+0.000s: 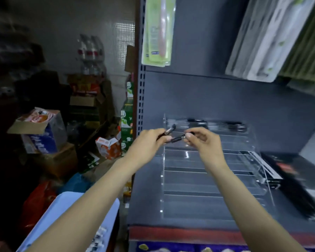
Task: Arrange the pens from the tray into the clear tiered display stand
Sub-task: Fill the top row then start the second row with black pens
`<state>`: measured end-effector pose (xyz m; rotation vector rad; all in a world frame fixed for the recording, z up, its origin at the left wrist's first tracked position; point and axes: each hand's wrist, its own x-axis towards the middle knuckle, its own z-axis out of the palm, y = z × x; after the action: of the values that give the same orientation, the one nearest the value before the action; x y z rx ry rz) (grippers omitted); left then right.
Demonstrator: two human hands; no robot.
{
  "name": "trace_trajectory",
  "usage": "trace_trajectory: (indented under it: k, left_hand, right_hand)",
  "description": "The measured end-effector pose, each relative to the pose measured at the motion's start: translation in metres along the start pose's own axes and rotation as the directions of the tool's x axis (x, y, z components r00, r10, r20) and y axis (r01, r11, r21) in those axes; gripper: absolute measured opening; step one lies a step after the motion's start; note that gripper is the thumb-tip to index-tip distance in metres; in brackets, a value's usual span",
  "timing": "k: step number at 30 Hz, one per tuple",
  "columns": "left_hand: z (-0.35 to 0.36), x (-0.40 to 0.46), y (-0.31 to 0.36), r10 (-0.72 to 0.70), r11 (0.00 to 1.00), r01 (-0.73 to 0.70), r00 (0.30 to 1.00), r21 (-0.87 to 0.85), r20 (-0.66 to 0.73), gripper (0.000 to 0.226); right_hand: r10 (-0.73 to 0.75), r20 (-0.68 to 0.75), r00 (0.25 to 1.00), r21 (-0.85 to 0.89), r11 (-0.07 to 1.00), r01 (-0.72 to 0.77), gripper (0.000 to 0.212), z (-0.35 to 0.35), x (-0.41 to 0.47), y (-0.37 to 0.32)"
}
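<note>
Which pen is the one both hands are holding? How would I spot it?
Find the clear stand on the grey shelf. Just above its upper tiers, the left hand and right hand meet. The black pen bridges them; another pen pokes up from the left hand alone.

The blurred pens point(216, 125) on the stand's point(207, 179) top tier defy counting.

Both my arms reach up mid-frame, left hand point(149, 140) and right hand point(202, 140) each curled in a pinch, fingertips nearly touching.
</note>
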<state>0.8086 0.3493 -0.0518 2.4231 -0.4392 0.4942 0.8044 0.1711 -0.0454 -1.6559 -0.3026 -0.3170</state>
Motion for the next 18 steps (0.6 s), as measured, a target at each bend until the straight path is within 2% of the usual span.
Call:
trace_trajectory:
  k: [3,5,8,11,14,16,18]
  left_hand:
    - [0.009,0.019,0.024,0.022,0.985,0.01,0.982,0.17,-0.186,0.029]
    - [0.016,0.026,0.035,-0.012,0.969,0.063,0.978,0.239,-0.207,0.032]
    - [0.027,0.031,0.04,-0.055,0.978,0.084,0.987,0.189,-0.154,0.046]
    - [0.032,0.032,0.041,-0.069,0.99,0.081,0.992,0.116,-0.103,0.052]
    - [0.026,0.03,0.045,-0.102,0.994,0.106,0.985,0.022,-0.14,0.042]
    - [0.021,0.029,0.045,-0.056,0.997,0.065,0.984,0.05,-0.171,0.04]
    - [0.015,0.029,0.043,-0.055,0.997,0.065,0.977,0.041,-0.205,0.029]
  right_hand:
    - [0.012,-0.119,0.993,0.069,0.998,-0.004,0.013,-0.046,0.013,0.005]
    - [0.027,-0.161,0.987,0.069,0.998,-0.016,0.009,-0.069,0.022,0.014]
    - [0.066,-0.174,0.983,0.032,0.998,-0.061,0.011,-0.089,0.037,0.029]
    - [0.091,-0.14,0.986,-0.037,0.995,-0.097,0.01,-0.094,0.052,0.039]
    - [0.083,-0.062,0.995,-0.162,0.982,-0.092,0.01,-0.09,0.064,0.041]
    - [0.091,-0.002,0.996,-0.218,0.972,-0.089,0.009,-0.086,0.072,0.041]
    - [0.072,0.055,0.996,-0.379,0.924,-0.045,0.006,-0.084,0.076,0.04]
